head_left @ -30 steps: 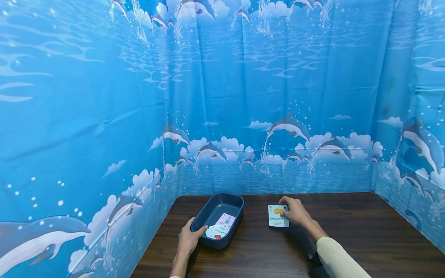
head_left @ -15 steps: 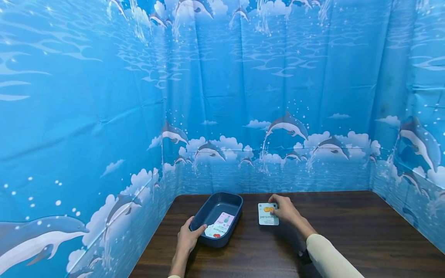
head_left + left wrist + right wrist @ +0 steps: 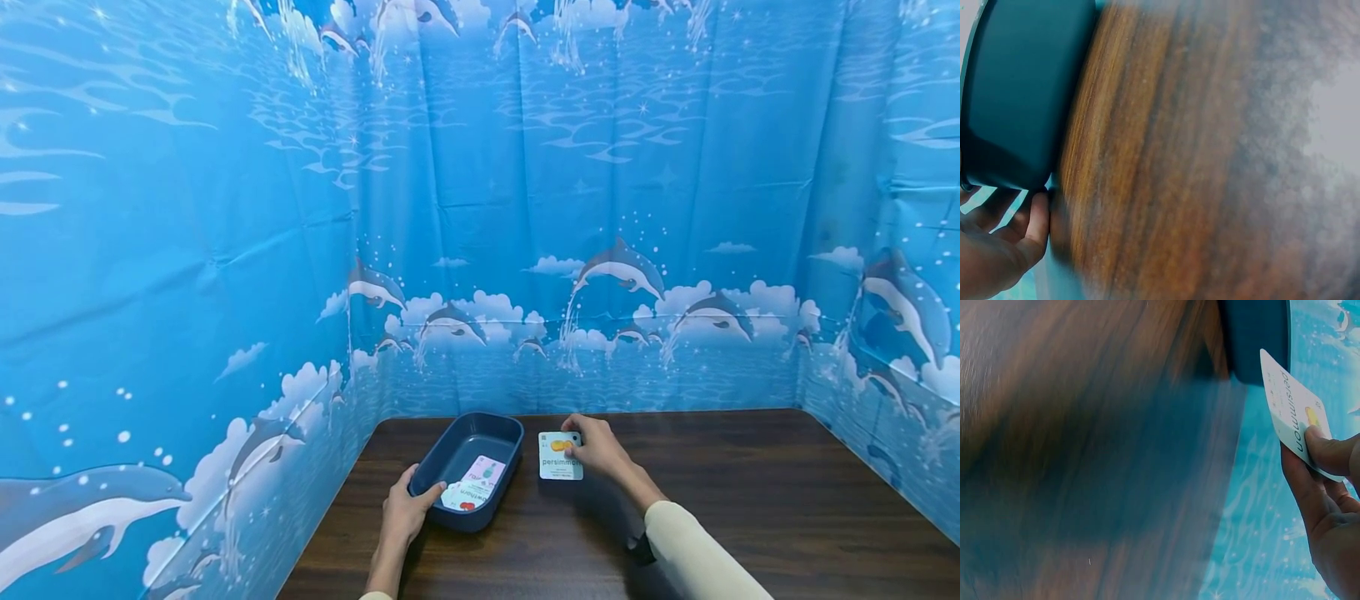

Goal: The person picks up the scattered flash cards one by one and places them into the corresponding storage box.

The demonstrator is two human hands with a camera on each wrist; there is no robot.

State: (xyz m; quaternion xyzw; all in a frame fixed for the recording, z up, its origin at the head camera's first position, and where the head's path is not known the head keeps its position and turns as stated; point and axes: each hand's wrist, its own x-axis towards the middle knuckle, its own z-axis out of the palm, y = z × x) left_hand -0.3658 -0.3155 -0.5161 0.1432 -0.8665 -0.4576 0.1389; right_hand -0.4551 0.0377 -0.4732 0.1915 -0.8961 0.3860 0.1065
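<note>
My right hand (image 3: 600, 450) pinches a pale square card (image 3: 557, 465) printed "persimmon" with an orange fruit, thumb on its face and fingers behind, as the right wrist view shows. The card is held just right of a dark blue rectangular bin (image 3: 517, 462), tilted above the table. My left hand (image 3: 405, 510) grips the bin's near left corner, thumb over the rim. Inside the bin lie a pink card (image 3: 489, 471) and a white card (image 3: 461, 497) with a red fruit, overlapping. The left wrist view has the bin's outer side (image 3: 1022, 94) with fingers at its end.
Dark brown wood table (image 3: 735, 500) extends right of the bin and toward me. A blue curtain (image 3: 480, 233) with dolphins hangs along the table's back edge and both sides.
My right hand has carried the persimmon card leftward, closer to the bin. My left hand and the bin stay in place, with the cards inside unchanged.
</note>
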